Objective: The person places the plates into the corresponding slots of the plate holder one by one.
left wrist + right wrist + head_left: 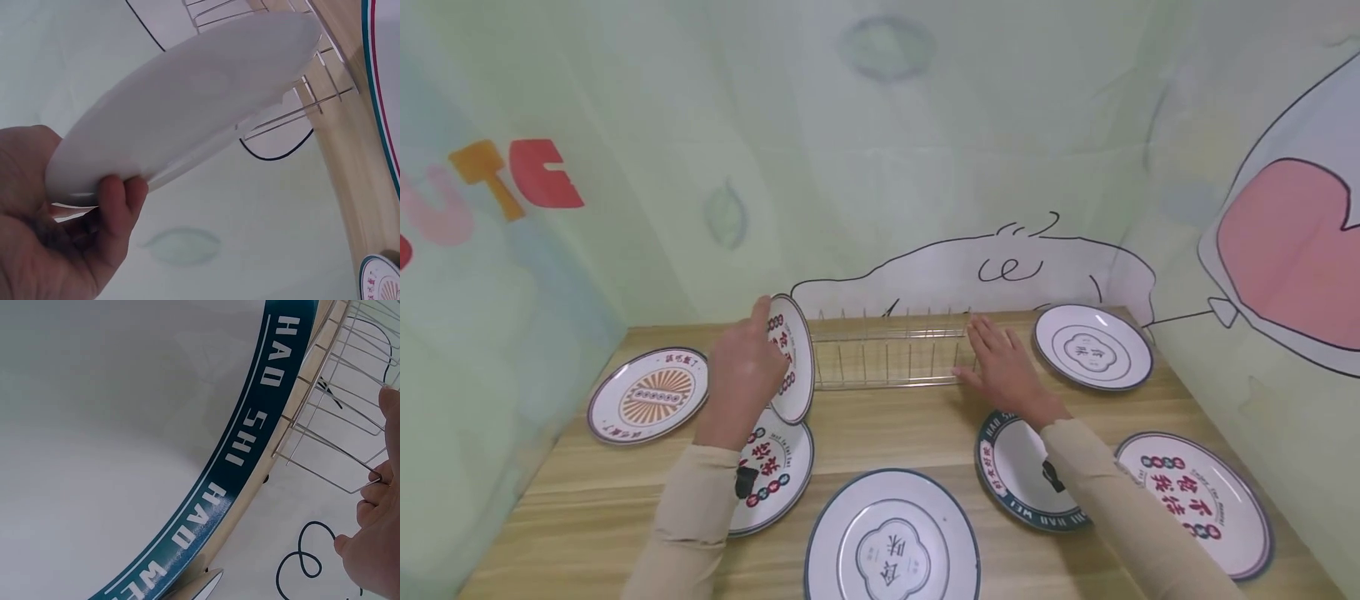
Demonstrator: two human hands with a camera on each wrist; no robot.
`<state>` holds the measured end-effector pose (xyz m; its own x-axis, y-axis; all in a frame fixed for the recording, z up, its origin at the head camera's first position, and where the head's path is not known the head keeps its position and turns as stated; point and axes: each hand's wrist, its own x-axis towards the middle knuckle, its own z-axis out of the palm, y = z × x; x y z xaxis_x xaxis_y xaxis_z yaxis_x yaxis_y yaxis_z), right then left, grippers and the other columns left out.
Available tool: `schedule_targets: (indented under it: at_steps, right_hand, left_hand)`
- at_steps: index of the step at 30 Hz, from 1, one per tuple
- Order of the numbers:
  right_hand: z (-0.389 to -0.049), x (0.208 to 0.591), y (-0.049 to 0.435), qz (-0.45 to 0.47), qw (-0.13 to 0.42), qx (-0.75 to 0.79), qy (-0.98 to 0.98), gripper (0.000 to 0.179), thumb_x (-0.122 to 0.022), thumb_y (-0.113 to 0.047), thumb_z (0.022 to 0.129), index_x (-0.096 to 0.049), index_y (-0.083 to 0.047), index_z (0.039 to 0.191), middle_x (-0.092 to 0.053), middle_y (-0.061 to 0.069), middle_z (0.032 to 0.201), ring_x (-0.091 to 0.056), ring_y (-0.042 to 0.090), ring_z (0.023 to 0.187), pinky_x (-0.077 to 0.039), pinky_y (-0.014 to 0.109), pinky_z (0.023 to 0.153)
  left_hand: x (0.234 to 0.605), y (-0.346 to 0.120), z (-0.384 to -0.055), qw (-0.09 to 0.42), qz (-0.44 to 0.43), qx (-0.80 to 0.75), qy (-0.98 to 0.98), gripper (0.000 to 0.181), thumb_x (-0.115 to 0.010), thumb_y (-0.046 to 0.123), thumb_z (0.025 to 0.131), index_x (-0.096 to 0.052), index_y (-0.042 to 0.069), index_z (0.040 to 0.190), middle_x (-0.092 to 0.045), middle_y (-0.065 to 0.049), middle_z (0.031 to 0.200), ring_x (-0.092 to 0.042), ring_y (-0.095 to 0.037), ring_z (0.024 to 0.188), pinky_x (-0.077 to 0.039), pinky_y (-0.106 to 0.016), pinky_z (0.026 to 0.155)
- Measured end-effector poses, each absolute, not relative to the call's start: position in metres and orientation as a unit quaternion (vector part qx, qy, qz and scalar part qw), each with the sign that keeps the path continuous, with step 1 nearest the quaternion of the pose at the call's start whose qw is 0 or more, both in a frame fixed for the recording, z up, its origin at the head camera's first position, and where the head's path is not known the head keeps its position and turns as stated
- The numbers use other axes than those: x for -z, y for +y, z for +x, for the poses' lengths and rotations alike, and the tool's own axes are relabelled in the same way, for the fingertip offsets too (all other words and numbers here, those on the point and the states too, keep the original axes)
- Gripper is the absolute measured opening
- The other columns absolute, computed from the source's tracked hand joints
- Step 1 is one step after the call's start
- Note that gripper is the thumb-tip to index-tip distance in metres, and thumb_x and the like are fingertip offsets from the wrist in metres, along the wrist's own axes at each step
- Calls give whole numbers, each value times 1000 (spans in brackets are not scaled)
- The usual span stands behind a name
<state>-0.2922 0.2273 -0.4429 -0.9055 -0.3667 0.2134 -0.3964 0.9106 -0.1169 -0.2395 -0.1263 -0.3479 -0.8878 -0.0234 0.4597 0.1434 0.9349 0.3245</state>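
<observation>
My left hand (747, 362) holds a white plate (796, 358) with red characters, pinched at its rim. The plate is raised nearly on edge beside the left end of a wire plate rack (887, 385). Its plain white underside (187, 100) fills much of the left wrist view, with fingertips against it. At the rack's right end, my right hand (1009, 367) touches the wires, fingers extended and thumb near the front rail. The rack's wire slots hold no plates.
Below my left hand lies a red-lettered plate (775, 500); a sunburst plate (647, 396) is farther left. A blue-rimmed plate (891, 483) sits front centre. On the right are a teal-banded plate (1022, 467), another red-lettered plate (1232, 500) and a flower-outline plate (1123, 367). Printed curtains surround the table.
</observation>
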Motion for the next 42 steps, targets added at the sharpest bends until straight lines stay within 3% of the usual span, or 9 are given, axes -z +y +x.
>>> schedule_targets:
  at_steps: [8, 24, 36, 42]
  right_hand:
    - [-290, 441, 227, 193, 89, -78, -974, 81, -53, -49, 100, -27, 5, 154, -22, 21, 164, -20, 38, 153, -15, 59, 123]
    - [-289, 441, 226, 195, 103, -74, -972, 82, -57, -48, 98, -29, 6, 153, -24, 21, 163, -24, 39, 152, -16, 59, 123]
    - [-286, 443, 224, 194, 90, -79, -974, 79, -54, -47, 100, -28, 6, 153, -23, 22, 164, -20, 38, 153, -15, 58, 124]
    - [-288, 442, 224, 188, 88, -75, -975, 78, -53, -47, 101, -28, 6, 153, -24, 21, 164, -21, 37, 153, -17, 58, 123]
  left_hand:
    - [354, -114, -256, 241, -19, 174, -955, 64, -55, -8, 78, -46, -1, 142, -59, -18, 67, -46, -23, 49, -35, -32, 40]
    - [373, -108, -283, 284, -50, 175, -942, 51, -52, -2, 85, -50, 2, 136, -59, -21, 71, -54, -35, 52, -45, -48, 45]
    - [391, -110, -301, 293, -46, 185, -937, 52, -53, -5, 87, -49, 1, 139, -62, -22, 73, -49, -27, 48, -43, -39, 41]
    - [394, -111, -306, 284, -36, 193, -939, 60, -55, -7, 83, -47, 3, 142, -63, -23, 76, -51, -28, 49, -44, -39, 42]
